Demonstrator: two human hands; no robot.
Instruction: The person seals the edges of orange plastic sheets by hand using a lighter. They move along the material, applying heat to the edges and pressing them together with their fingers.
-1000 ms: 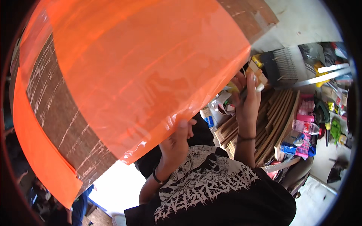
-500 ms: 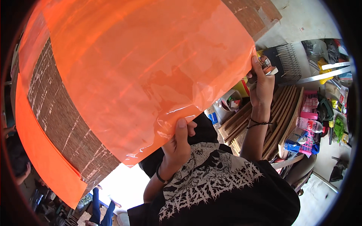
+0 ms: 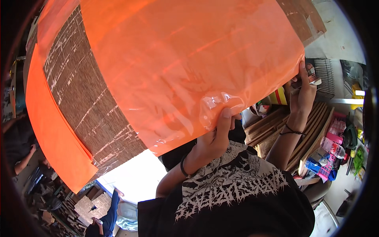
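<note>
A glossy, see-through orange plastic sheet [image 3: 189, 67] spreads over a worn brown wooden board [image 3: 87, 91]. My left hand [image 3: 218, 136] pinches its near edge, thumb on top and fingers beneath; the film wrinkles there. Farther right, my right hand [image 3: 303, 81] grips the sheet's right-hand corner, thumb upward. A small shiny metal object [image 3: 314, 79] shows at that hand, partly hidden, and its kind is unclear. Left of the bare wood strip lies a stack of brighter orange sheets [image 3: 59, 130].
Long wooden slats [image 3: 312, 134] stand below my right forearm. Beyond them are a pink basket [image 3: 335, 128], a clear bottle [image 3: 333, 148] and a wire rack [image 3: 325, 79]. At lower left, another person's blue-trousered leg [image 3: 108, 215] shows near scrap wood [image 3: 85, 209].
The view has turned, so the sheet, board and both hands appear farther right. Both hands keep their hold on the sheet's edge. More scrap wood shows at lower left.
</note>
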